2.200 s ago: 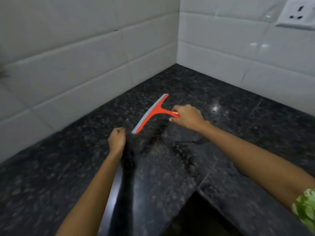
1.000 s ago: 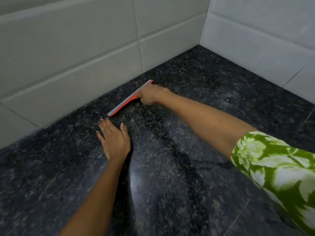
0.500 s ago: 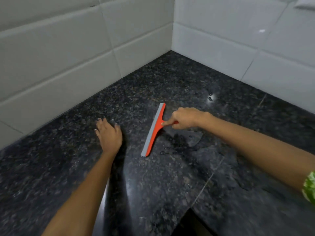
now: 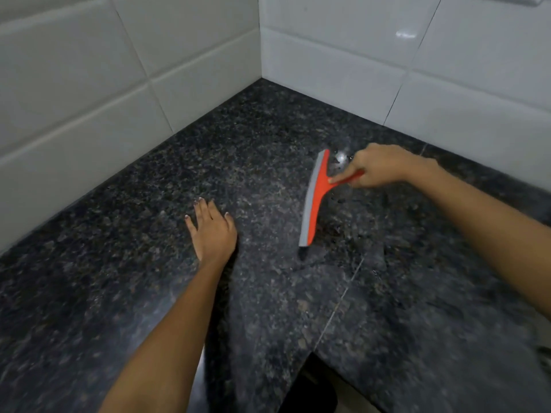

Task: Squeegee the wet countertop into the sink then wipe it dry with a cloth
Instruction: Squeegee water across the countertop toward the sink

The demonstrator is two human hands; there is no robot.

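Observation:
A red squeegee [image 4: 315,194] with a grey rubber blade stands on the dark speckled granite countertop [image 4: 262,150], its blade running from far to near. My right hand [image 4: 377,168] grips its red handle from the right, index finger stretched along the neck. My left hand [image 4: 212,231] rests flat on the stone to the left of the blade, fingers straight and spread. Wet streaks and droplets show on the stone around and right of the blade. A dark cut-out edge [image 4: 310,389] shows at the bottom; no cloth is in view.
White tiled walls [image 4: 89,84] meet in a corner at the back and bound the counter on the left and far sides. A thin seam [image 4: 343,296] runs across the stone toward the cut-out.
The squeegee went from the left wall back across the counter to the right, blade now turned nearly lengthwise. My left hand stays flat in about the same spot.

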